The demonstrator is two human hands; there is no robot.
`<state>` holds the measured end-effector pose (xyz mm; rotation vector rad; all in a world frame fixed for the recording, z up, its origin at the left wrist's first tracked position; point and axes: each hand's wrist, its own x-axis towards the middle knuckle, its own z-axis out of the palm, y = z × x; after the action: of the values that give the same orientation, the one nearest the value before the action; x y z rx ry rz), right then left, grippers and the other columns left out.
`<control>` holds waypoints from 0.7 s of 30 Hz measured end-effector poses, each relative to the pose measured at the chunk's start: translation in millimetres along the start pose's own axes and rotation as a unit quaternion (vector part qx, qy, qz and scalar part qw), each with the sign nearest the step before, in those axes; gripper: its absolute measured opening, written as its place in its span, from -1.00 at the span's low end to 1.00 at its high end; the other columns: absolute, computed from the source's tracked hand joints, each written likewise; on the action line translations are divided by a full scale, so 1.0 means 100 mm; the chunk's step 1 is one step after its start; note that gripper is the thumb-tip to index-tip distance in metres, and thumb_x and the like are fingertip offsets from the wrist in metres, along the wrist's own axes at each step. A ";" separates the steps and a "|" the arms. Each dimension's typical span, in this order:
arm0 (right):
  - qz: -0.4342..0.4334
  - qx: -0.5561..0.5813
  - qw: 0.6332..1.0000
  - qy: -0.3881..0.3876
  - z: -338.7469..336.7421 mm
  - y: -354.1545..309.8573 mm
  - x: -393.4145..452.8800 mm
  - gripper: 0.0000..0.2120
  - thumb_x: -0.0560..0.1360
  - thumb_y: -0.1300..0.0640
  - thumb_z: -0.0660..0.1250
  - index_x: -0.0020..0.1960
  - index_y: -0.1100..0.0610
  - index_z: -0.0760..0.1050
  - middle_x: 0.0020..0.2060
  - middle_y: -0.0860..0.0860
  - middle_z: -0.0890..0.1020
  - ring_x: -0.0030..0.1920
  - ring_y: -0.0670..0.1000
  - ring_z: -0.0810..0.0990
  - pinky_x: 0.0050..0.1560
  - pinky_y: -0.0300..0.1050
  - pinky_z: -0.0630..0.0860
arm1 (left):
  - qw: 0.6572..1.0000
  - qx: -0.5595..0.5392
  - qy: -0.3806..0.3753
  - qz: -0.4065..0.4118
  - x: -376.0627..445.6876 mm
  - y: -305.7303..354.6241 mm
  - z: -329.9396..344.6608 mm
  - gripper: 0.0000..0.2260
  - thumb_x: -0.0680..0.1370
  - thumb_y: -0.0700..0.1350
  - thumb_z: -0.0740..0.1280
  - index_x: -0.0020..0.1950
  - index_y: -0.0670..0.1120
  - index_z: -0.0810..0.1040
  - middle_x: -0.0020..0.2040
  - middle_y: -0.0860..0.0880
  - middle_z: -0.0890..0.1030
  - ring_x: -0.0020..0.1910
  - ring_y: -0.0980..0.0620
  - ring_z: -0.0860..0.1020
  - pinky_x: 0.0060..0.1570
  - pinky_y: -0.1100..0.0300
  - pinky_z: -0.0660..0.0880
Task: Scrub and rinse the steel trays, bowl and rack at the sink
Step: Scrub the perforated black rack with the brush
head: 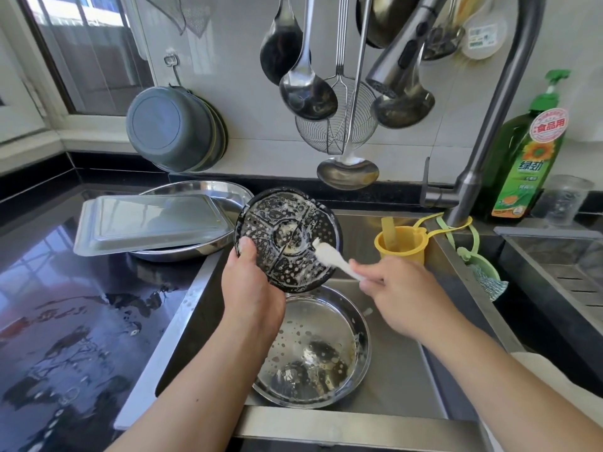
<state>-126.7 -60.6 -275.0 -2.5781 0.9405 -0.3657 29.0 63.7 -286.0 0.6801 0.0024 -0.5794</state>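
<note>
My left hand (249, 275) holds a round perforated rack (287, 239) tilted up over the sink, gripped at its lower left rim; soap foam covers its face. My right hand (396, 287) grips a white brush (332, 259), whose bristles touch the rack near its centre. Below them a steel bowl (326, 353) with soapy spots lies in the sink (404, 380). On the counter to the left, a rectangular steel tray (146, 223) lies upside down on a round steel tray (212, 190).
The faucet (483, 132) arches over the sink with its spray head near hanging ladles and a wire skimmer (336, 125). A yellow cup (401, 246) hangs at the sink's back. A green soap bottle (528, 154) stands right. The black counter (65, 305) is wet.
</note>
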 end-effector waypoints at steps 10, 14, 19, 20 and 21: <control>0.000 0.077 0.996 -0.052 0.11 -0.07 -0.06 -0.70 0.60 0.05 0.37 0.27 -0.25 0.60 -0.16 -0.13 0.61 -0.15 0.03 0.60 -0.12 0.02 0.55 | 1.000 0.009 0.028 0.004 0.04 -0.01 -0.04 -0.79 0.77 -0.08 0.12 0.30 -0.06 0.51 0.24 -0.16 0.66 0.13 -0.17 0.70 0.20 -0.27 0.60; 0.023 0.096 0.994 -0.042 0.10 -0.07 -0.03 -0.72 0.58 0.04 0.40 0.25 -0.23 0.62 -0.07 -0.15 0.69 -0.08 0.01 0.66 -0.02 0.02 0.60 | 1.000 0.005 0.017 0.008 0.05 0.01 -0.03 -0.76 0.77 -0.08 0.11 0.37 -0.07 0.48 0.25 -0.16 0.66 0.14 -0.17 0.70 0.20 -0.28 0.59; -0.010 0.076 0.997 -0.012 0.13 -0.16 -0.12 -0.71 0.60 0.06 0.37 0.29 -0.16 0.62 -0.06 -0.19 0.58 -0.10 -0.12 0.54 -0.17 -0.19 0.42 | 0.999 0.020 0.026 0.002 0.02 -0.02 -0.01 -0.80 0.77 -0.07 0.13 0.23 -0.04 0.54 0.20 -0.14 0.69 0.11 -0.15 0.71 0.16 -0.24 0.62; -0.039 0.076 0.996 -0.029 0.17 -0.24 -0.17 -0.71 0.60 0.05 0.37 0.29 -0.15 0.62 -0.05 -0.19 0.55 -0.07 -0.11 0.53 -0.12 -0.17 0.42 | 0.999 0.018 0.027 0.005 0.02 -0.02 -0.01 -0.80 0.77 -0.07 0.13 0.23 -0.05 0.54 0.20 -0.15 0.69 0.12 -0.16 0.70 0.20 -0.27 0.59; -0.054 0.077 0.995 -0.039 0.19 -0.27 -0.18 -0.71 0.60 0.05 0.38 0.30 -0.15 0.62 -0.03 -0.18 0.53 -0.03 -0.11 0.51 -0.05 -0.14 0.43 | 0.999 0.018 0.026 0.008 0.03 -0.01 -0.01 -0.79 0.77 -0.07 0.13 0.24 -0.05 0.54 0.21 -0.15 0.69 0.14 -0.18 0.70 0.23 -0.30 0.57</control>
<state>-117.9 -24.2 -282.6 -2.4895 0.7183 -0.3494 30.8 62.0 -288.2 0.7298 0.0345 -0.5465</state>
